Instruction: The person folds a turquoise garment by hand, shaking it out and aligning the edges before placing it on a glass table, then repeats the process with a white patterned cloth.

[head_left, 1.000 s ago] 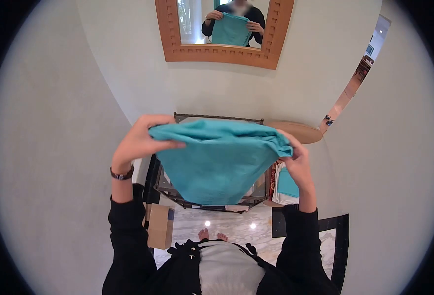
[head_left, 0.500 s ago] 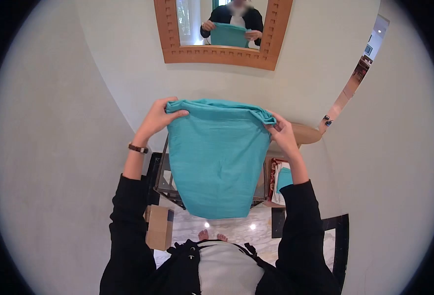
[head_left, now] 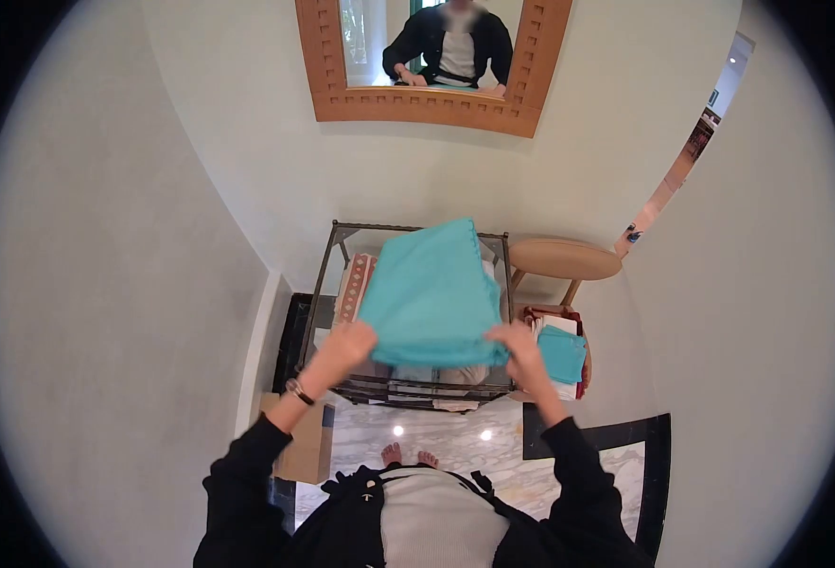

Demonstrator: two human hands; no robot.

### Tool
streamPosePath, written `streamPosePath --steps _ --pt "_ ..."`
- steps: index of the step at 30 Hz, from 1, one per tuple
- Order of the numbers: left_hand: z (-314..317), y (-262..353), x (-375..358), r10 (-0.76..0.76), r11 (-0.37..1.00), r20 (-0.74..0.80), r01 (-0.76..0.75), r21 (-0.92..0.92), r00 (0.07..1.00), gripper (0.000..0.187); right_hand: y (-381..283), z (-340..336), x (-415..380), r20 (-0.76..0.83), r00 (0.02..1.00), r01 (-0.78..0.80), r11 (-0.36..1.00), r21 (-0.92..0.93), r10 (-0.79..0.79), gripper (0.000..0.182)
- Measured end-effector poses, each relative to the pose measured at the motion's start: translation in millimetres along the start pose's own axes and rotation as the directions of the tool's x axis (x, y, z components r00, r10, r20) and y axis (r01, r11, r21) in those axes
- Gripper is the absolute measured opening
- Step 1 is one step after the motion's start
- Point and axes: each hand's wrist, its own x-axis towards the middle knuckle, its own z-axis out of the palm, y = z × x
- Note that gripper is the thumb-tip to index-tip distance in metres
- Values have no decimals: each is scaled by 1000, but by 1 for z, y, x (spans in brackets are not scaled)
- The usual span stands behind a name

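A turquoise cloth, folded into layers, spreads over the glass-topped metal table. My left hand is closed on its near left corner. At the near right corner, my right hand pinches the same cloth between thumb and fingers. The far edge of the cloth slants up to the right, close over the table's back rail. Beside its left edge shows a red-and-white patterned cloth on the table.
On the right stands a chair with a tan backrest; its seat bears a stack with a smaller turquoise cloth. A cardboard box is on the marble floor at left. A wood-framed mirror hangs on the wall ahead.
Both my hands have come down toward me. The cloth, which hung upright from its top edge, now lies out flat away from me over the table.
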Motion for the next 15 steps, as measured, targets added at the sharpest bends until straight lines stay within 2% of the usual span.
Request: streamPosePath --steps 1,2,4,5,6,8,9,10,12,15 --pt "54 8 -34 11 1000 110 -12 12 994 11 3 22 -36 49 999 -21 999 -34 23 54" --pt "71 28 -52 29 997 248 -44 58 968 10 7 43 -71 96 994 -36 997 -71 43 55" --pt "114 55 -91 99 989 240 -121 79 966 12 8 73 -127 199 979 -36 999 -33 41 51" --pt "121 67 -104 77 997 297 -75 -18 952 17 1 78 -145 262 964 -20 998 -57 35 48" --pt "124 75 -111 63 998 285 -63 -8 956 17 -4 81 -156 325 945 -7 997 -81 33 45" --pt "126 84 -121 35 999 266 -40 10 963 19 -5 86 -167 358 933 -8 996 -84 38 44" --pt "129 85 -125 -15 997 350 40 -65 937 20 -9 87 -170 378 925 -12 997 -83 42 43" --pt "131 84 -128 -30 996 348 57 -66 937 22 -11 87 -171 380 924 -2 995 -101 40 42" --pt "135 82 -131 -59 994 338 87 -68 939 24 -13 87 -167 382 923 22 989 -144 35 41" --pt "136 79 -131 -50 995 409 80 -58 911 30 -19 84 -158 402 915 24 988 -154 41 43"
